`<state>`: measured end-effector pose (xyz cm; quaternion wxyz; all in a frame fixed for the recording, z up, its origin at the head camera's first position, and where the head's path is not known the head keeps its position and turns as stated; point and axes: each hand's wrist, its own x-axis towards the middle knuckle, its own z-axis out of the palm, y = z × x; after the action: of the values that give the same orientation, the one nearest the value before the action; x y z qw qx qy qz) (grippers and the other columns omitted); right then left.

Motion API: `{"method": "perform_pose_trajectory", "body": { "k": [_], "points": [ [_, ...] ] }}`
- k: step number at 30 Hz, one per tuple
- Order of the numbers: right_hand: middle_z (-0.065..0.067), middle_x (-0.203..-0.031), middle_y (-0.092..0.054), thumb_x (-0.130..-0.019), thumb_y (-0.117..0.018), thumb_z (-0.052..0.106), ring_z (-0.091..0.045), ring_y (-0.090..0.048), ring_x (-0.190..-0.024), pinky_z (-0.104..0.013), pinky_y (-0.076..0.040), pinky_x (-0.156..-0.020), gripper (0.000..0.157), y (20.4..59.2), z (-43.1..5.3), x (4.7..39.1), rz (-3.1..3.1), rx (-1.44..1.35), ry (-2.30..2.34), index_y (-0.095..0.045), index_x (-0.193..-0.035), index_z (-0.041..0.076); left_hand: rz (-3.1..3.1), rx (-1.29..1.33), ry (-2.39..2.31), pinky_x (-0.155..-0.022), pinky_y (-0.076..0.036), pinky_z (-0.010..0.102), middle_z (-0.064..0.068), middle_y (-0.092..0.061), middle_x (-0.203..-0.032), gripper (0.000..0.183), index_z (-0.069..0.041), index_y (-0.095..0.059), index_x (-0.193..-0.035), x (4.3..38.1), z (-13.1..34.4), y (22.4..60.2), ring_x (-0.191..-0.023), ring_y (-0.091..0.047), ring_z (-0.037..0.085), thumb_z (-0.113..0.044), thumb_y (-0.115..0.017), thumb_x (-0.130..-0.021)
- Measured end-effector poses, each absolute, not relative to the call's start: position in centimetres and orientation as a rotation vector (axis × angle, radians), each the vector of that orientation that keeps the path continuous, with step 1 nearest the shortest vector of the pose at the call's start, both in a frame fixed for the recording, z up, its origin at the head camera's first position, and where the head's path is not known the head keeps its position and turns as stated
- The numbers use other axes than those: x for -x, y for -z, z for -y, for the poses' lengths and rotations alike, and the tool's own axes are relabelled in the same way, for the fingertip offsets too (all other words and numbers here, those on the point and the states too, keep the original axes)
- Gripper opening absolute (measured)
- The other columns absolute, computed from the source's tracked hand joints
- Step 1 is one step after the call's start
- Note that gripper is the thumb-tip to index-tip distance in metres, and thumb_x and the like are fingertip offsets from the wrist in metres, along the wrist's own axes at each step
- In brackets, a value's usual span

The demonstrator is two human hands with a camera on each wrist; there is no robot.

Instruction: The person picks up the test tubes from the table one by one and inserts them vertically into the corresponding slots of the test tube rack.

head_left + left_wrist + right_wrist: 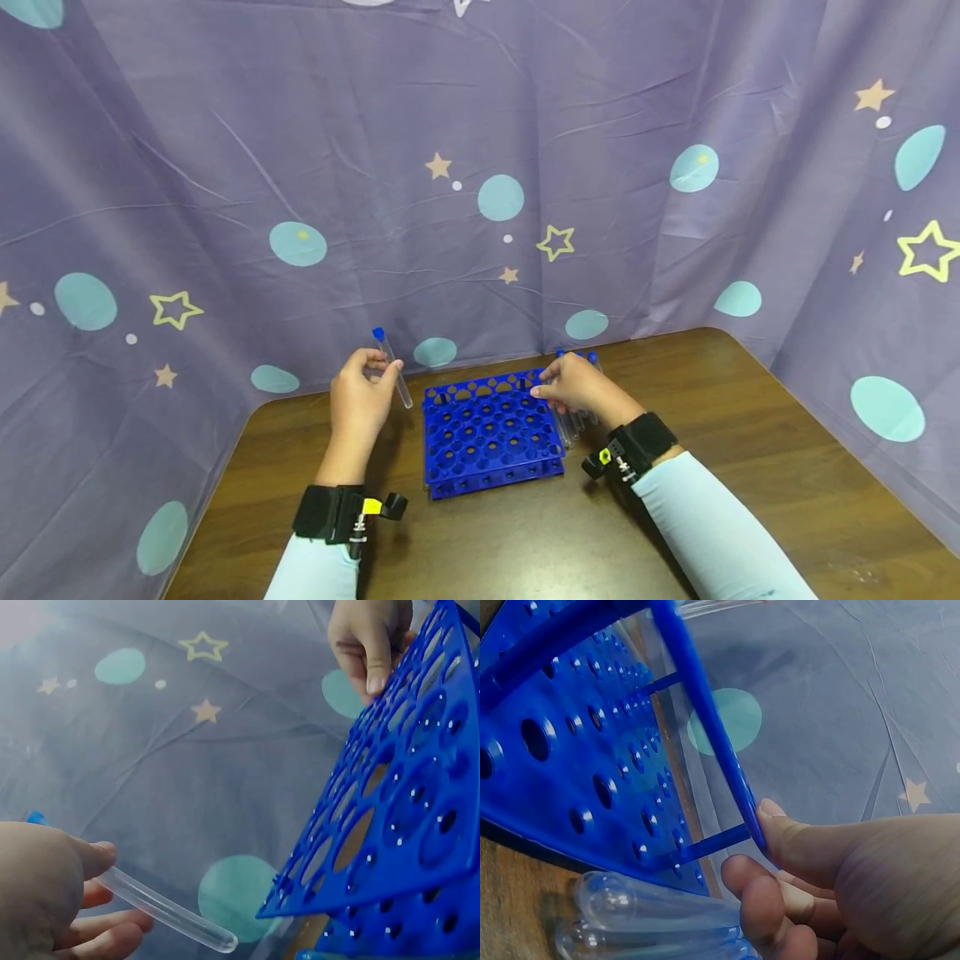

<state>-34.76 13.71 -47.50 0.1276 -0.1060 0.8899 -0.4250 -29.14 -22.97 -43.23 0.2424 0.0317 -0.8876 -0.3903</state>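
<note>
My left hand (362, 398) pinches a clear test tube (406, 394) with a blue cap between thumb and fingers. The tube is held tilted, cap up, left of a blue test tube rack (491, 432). In the left wrist view its rounded bottom points toward the rack. At the rack's back right corner, my right hand (583, 387) grips the edge of the upper plate, thumb on top and fingers curled below, as the right wrist view shows. Several more clear test tubes (656, 915) with blue caps lie along the rack's right side, partly hidden by this hand.
The rack stands on a brown wooden table (517, 542). A purple curtain (405, 275) with stars and teal spots hangs behind the table and around its sides. A black strap with a small camera sits on each wrist.
</note>
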Motion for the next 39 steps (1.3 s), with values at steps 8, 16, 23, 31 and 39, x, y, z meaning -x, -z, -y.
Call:
{"method": "perform_pose_trajectory", "body": {
  "k": [8,16,23,31,39],
  "points": [
    [-0.004,-0.072,-0.078,-0.104,-0.086,0.029,-0.015,-0.069,-0.057,-0.029,-0.055,-0.052,0.05,47.5,-13.6,34.8,-2.625,0.297,1.202,-0.075,-0.139,-0.005,2.272,-0.032,1.075,-0.085,-0.068,0.052,0.014,-0.084,-0.119,0.029,-0.004,-0.075,-0.126,29.0,21.8,42.5,-0.101,-0.085,0.033,-0.025,-0.084,-0.106],
    [-0.004,-0.072,-0.078,-0.104,-0.087,0.03,-0.015,-0.069,-0.056,-0.028,-0.054,-0.051,0.049,47.6,-13.4,34.9,-2.63,0.294,1.189,-0.076,-0.138,-0.004,2.246,0.072,1.073,-0.089,-0.067,0.053,0.017,-0.081,-0.119,0.025,-0.001,-0.076,-0.121,29.4,20.8,43.0,-0.101,-0.083,0.036,-0.018,-0.085,-0.104],
    [-0.004,-0.073,-0.078,-0.104,-0.086,0.032,-0.017,-0.071,-0.058,-0.031,-0.056,-0.052,0.051,47.3,-13.3,34.9,-2.639,0.304,1.177,-0.076,-0.139,-0.003,2.274,0.15,1.027,-0.09,-0.067,0.053,0.018,-0.08,-0.116,0.024,0.003,-0.077,-0.12,29.9,20.4,44.1,-0.1,-0.083,0.037,-0.013,-0.085,-0.103],
    [-0.003,-0.072,-0.078,-0.104,-0.086,0.031,-0.015,-0.07,-0.057,-0.029,-0.055,-0.052,0.05,47.4,-13.6,34.9,-2.643,0.319,1.179,-0.075,-0.138,-0.004,2.267,0.203,0.99,-0.09,-0.067,0.052,0.019,-0.08,-0.113,0.022,0.003,-0.077,-0.118,30.1,20.4,44.8,-0.098,-0.083,0.038,-0.011,-0.085,-0.103],
    [-0.003,-0.072,-0.079,-0.105,-0.085,0.033,-0.016,-0.071,-0.058,-0.03,-0.056,-0.052,0.052,47.7,-13.7,35.1,-2.657,0.311,1.159,-0.075,-0.14,-0.003,2.367,0.242,0.969,-0.098,-0.066,0.052,0.016,-0.079,-0.116,0.024,0.001,-0.078,-0.12,30.4,20.3,45.8,-0.104,-0.082,0.036,-0.015,-0.084,-0.104]
  ]
}}
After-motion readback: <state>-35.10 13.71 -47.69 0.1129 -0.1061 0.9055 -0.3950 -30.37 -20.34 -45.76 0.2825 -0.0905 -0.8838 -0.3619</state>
